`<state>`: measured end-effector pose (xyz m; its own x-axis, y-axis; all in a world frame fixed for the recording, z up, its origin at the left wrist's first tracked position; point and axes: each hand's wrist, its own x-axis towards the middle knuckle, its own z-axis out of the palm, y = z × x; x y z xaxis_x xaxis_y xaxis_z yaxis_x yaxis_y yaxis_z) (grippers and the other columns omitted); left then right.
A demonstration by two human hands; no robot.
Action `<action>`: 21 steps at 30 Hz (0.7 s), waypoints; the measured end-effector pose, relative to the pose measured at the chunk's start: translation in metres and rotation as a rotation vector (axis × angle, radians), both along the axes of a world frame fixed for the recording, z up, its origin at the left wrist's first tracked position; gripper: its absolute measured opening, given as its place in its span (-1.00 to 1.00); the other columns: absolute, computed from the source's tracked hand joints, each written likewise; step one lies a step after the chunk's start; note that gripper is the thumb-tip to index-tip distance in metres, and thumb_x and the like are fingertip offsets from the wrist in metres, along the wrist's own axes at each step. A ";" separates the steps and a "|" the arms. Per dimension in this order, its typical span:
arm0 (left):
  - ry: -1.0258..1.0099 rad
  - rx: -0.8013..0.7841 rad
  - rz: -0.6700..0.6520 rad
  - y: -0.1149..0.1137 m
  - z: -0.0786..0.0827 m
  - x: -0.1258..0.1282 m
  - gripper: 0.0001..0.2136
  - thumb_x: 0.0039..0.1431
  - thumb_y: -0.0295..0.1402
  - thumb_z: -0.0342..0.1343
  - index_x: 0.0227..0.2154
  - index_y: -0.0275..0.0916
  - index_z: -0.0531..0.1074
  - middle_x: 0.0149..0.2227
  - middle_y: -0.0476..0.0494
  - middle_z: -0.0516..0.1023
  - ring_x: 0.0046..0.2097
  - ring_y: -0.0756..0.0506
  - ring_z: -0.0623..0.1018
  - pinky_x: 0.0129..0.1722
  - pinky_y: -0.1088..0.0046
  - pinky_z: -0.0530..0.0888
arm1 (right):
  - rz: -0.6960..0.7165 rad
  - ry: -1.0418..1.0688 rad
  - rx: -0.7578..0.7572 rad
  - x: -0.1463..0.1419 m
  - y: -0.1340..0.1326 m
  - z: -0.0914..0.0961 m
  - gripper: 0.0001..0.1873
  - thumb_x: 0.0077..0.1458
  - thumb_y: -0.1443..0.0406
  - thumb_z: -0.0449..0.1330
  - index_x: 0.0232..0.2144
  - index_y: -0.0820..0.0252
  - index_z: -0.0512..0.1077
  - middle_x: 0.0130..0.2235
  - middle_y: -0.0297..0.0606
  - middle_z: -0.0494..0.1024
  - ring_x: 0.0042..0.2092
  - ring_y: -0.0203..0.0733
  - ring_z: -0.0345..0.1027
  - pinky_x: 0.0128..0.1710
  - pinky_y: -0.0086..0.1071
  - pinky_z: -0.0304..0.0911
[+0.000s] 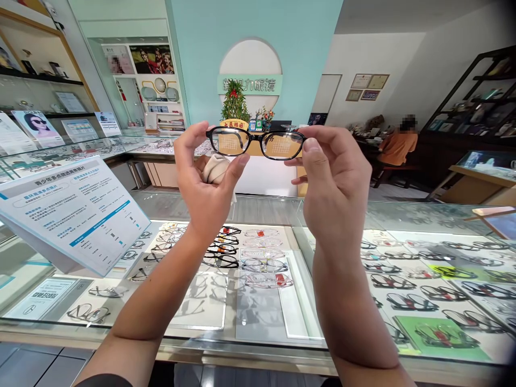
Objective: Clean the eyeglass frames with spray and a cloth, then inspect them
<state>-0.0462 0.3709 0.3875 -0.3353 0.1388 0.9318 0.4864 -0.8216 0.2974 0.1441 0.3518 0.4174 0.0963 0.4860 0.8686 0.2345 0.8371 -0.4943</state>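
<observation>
A pair of black-framed eyeglasses (255,137) is held up at eye level, lenses upright, above the glass display counter. My left hand (205,177) grips the frame's left end between fingers and thumb. Bunched in that same palm is a beige cloth (215,169), partly hidden by the fingers. At the other end, my right hand (336,166) pinches the right side of the frame, thumb toward me. Through the lenses a yellowish surface behind shows with pale grid-like reflections.
Below my arms, a glass display counter (258,344) holds rows of eyeglass frames (264,264). A white printed stand-up sign (76,209) rests on its left side. Farther back are a potted plant (234,102) and a seated person in orange (399,144).
</observation>
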 end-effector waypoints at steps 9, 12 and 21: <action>0.009 -0.002 -0.035 0.001 0.000 -0.003 -0.31 0.21 0.20 0.44 0.29 0.05 0.42 0.31 -0.22 0.49 0.45 -0.38 0.45 0.41 0.00 0.49 | 0.008 0.001 0.013 0.000 -0.004 0.002 -0.76 0.55 0.09 0.17 0.03 0.02 0.57 0.06 -0.17 0.68 -0.11 -0.11 0.64 -0.37 -0.30 0.44; 0.007 0.009 -0.053 0.001 0.001 -0.002 -0.33 0.21 0.18 0.44 0.28 0.06 0.45 0.30 -0.21 0.50 0.43 -0.39 0.48 0.41 -0.01 0.48 | 0.009 0.004 0.021 0.000 -0.003 0.002 -0.77 0.54 0.09 0.18 0.03 0.01 0.57 0.06 -0.18 0.69 -0.12 -0.15 0.63 -0.38 -0.32 0.43; -0.010 0.042 -0.119 0.006 0.000 -0.004 -0.33 0.18 0.14 0.49 0.26 0.05 0.47 0.27 -0.19 0.52 0.41 -0.38 0.51 0.44 -0.05 0.45 | 0.057 0.002 -0.014 -0.001 -0.001 0.000 -0.70 0.53 0.00 0.19 0.04 0.00 0.56 0.07 -0.13 0.65 -0.10 -0.05 0.62 -0.30 -0.23 0.45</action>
